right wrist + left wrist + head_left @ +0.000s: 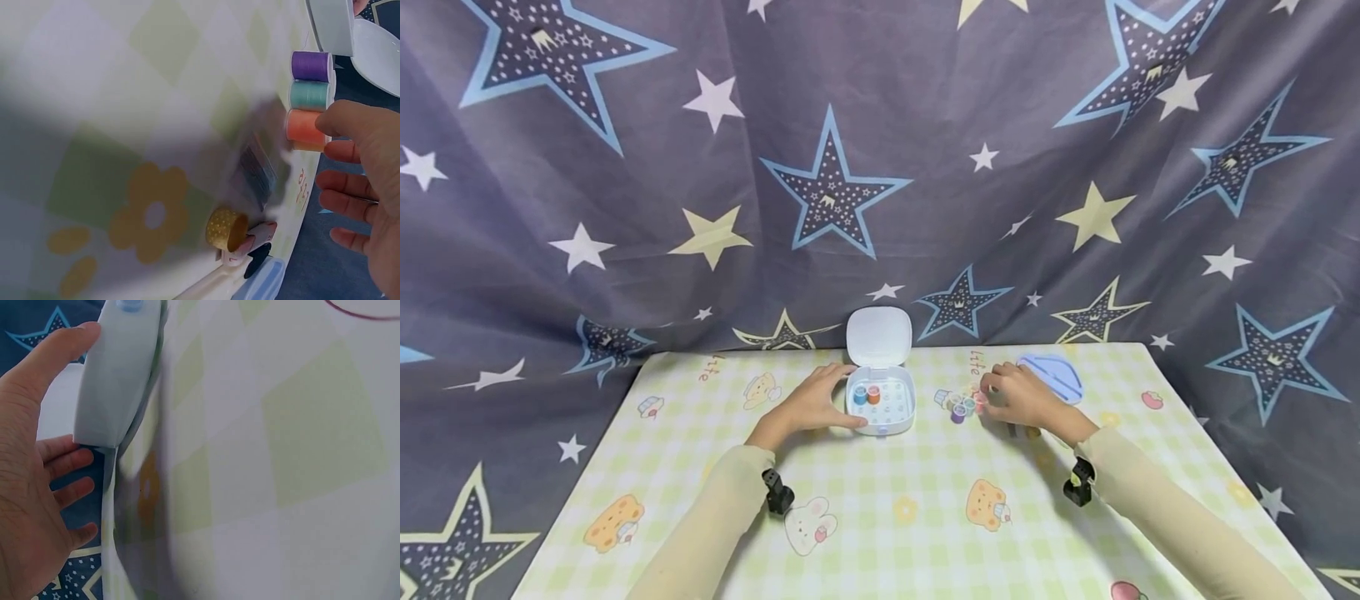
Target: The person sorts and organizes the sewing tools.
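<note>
A white plastic box [891, 429] stands with its lid [878, 336] raised; pegs line its inside. A blue thread spool [860, 396] and an orange one [873, 395] sit at its back left. My left hand [816, 400] holds the box's left side, thumb at the front and fingers behind. To the right, my right hand [1022, 396] pinches an orange thread spool [304, 127] between thumb and index finger, its other fingers loose. Beside that spool, teal [309, 95] and purple [310, 66] spools are grouped; another orange-yellow spool is partly hidden behind.
Right of the spools lies a light-blue tray-like piece [1052, 379], partly behind my right hand. Near it are a dotted gold ring [226, 229] and a small clear packet [257, 169]. A checked cloth [880, 542] covers the table; a star-patterned curtain [925, 208] hangs behind.
</note>
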Demonstrator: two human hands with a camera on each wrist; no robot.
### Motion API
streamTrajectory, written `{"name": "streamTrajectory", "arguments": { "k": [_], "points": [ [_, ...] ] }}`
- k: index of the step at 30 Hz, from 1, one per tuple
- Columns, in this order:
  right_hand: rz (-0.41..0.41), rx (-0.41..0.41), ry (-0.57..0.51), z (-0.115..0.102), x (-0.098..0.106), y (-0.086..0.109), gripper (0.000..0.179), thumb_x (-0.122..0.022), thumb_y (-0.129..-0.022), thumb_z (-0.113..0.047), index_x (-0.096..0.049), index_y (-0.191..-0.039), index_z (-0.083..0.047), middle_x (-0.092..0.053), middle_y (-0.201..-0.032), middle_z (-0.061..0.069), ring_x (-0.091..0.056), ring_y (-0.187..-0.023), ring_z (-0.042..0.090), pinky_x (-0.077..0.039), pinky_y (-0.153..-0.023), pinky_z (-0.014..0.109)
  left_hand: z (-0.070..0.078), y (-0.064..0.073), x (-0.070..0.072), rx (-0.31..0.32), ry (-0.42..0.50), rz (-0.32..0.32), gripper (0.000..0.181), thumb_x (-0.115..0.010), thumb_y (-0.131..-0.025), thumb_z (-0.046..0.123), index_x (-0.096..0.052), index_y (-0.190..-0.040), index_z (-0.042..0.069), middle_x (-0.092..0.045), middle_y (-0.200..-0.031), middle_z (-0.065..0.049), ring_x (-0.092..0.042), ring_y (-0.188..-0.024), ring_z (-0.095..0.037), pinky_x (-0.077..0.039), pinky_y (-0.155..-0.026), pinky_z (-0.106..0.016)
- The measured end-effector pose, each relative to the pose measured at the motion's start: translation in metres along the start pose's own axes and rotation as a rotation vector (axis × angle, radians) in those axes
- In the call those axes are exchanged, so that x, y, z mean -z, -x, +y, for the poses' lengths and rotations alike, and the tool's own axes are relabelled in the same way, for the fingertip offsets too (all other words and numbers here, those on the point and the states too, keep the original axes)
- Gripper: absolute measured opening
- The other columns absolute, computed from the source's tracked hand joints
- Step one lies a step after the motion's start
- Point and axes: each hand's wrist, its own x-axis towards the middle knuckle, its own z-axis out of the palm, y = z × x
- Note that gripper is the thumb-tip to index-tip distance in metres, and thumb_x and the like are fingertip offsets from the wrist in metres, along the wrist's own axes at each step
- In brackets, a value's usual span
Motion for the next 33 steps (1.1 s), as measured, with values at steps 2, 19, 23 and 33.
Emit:
{"name": "streamTrajectory", "arguments": {
  "k": [2,19,23,33],
  "points": [
    [0.003,-0.005,0.001,0.000,-0.001,0.000,0.022,-0.080,-0.084,-0.025,-0.073,-0.099,-0.010,-0.068,-0.090,0.008,-0.059,-0.083,0.022,-0.050,-0.073,0.042,0.001,0.000,0.000,-0.005,-0.004,0.003,0.108,-0.089,-0.068,0.057,-0.042,-0.154,0.010,-0.048,-0.153,-0.013,-0.041,-0.143,-0.035,-0.032,-0.121,-0.058],
    [-0.015,0.005,0.032,0.002,-0.003,0.005,0.018,-0.079,-0.082,-0.028,-0.069,-0.088,-0.014,-0.061,-0.082,-0.001,-0.054,-0.077,0.016,-0.045,-0.071,0.038,-0.005,0.000,-0.007,-0.017,0.032,0.022,0.108,-0.089,-0.069,0.056,-0.041,-0.155,0.011,-0.050,-0.151,-0.010,-0.043,-0.141,-0.033,-0.034,-0.120,-0.056],
    [0.008,0.045,0.043,0.000,-0.002,0.007,0.022,-0.078,-0.083,-0.028,-0.070,-0.096,-0.012,-0.064,-0.086,0.002,-0.057,-0.078,0.018,-0.047,-0.071,0.040,-0.009,0.000,-0.010,-0.031,0.026,0.032,0.108,-0.087,-0.069,0.059,-0.041,-0.154,0.012,-0.050,-0.150,-0.010,-0.044,-0.140,-0.033,-0.035,-0.119,-0.057],
    [0.137,0.200,0.187,0.002,-0.015,0.012,0.021,-0.076,-0.082,-0.028,-0.069,-0.096,-0.013,-0.059,-0.082,0.000,-0.057,-0.074,0.019,-0.047,-0.069,0.037,-0.009,0.002,-0.010,-0.054,-0.003,0.050,0.106,-0.086,-0.070,0.060,-0.042,-0.153,0.010,-0.051,-0.149,-0.012,-0.045,-0.139,-0.035,-0.036,-0.118,-0.058]
  ]
}}
